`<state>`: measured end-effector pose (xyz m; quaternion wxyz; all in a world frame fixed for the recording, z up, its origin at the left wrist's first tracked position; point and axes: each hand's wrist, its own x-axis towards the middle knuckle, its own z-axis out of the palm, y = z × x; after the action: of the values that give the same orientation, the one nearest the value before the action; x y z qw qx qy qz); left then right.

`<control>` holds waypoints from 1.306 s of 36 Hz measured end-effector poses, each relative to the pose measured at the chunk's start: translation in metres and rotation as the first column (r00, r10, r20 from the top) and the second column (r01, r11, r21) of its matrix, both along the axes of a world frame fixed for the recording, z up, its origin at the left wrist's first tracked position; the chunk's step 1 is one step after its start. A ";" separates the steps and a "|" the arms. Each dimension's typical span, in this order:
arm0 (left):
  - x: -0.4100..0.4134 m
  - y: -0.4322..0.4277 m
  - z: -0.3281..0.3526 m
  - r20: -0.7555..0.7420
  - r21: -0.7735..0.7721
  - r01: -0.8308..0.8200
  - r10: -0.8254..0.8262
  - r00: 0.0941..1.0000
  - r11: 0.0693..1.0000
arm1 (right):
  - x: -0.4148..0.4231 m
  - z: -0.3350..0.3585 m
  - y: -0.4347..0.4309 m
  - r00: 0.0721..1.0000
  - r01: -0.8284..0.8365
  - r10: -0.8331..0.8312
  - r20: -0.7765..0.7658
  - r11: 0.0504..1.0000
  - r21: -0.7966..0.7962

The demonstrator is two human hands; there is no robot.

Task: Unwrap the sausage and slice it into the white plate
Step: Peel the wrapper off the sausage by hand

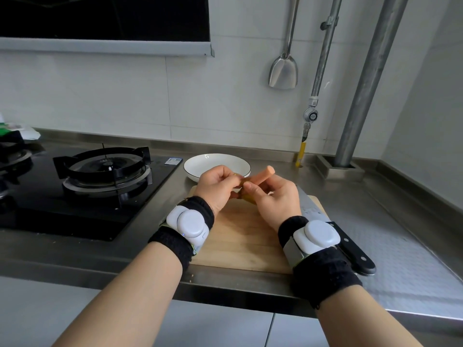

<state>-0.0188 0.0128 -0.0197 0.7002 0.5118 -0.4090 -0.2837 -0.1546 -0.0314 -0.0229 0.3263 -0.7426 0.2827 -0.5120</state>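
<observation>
Both hands are raised just above the pale wooden rectangular cutting board, meeting over its far end; the left hand has its fingers curled, and thumb and fingertips pinch the yellowish-brown wrapper at the near end of the pink cylindrical sausage; the right hand is curled around the sausage's lower part, thumb pressed on top. The bare rounded tip of the sausage sticks out past the right fingers, tilted up and away, over the gap between board and plate. The round white plate with a thin dark rim sits on the stainless steel table, just beyond the board and behind the left hand. A broad steel cleaver with a black handle lies along the board's right edge, partly hidden by the right wrist. Each wrist wears a black knitted band carrying a white rounded device. A black glass gas stove is set into the table to the left; a steel spatula hangs on the white tiled wall.
</observation>
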 end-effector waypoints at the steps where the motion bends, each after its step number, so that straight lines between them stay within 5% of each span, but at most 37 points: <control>1: 0.000 0.000 0.000 0.020 0.001 -0.015 0.015 1.000 1.000 | 0.000 0.000 0.000 1.000 -0.005 0.005 0.021 1.000 0.011; 14: 0.007 -0.005 -0.003 0.031 0.066 -0.124 0.122 0.992 0.990 | -0.002 0.001 -0.008 0.942 -0.027 -0.071 0.327 0.958 0.286; 30: 0.010 -0.007 -0.003 -0.101 0.140 -0.245 0.260 0.960 0.959 | -0.007 0.006 -0.012 0.858 -0.098 -0.139 0.494 0.901 0.423; 47: 0.006 0.003 0.008 -0.311 0.048 -0.052 0.064 0.948 0.998 | -0.007 0.011 -0.008 0.719 -0.324 -0.037 0.694 0.865 0.382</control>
<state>-0.0132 0.0155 -0.0121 0.7539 0.4858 -0.2723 -0.3484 -0.1621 -0.0391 -0.0121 0.6195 -0.4184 0.1999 -0.6333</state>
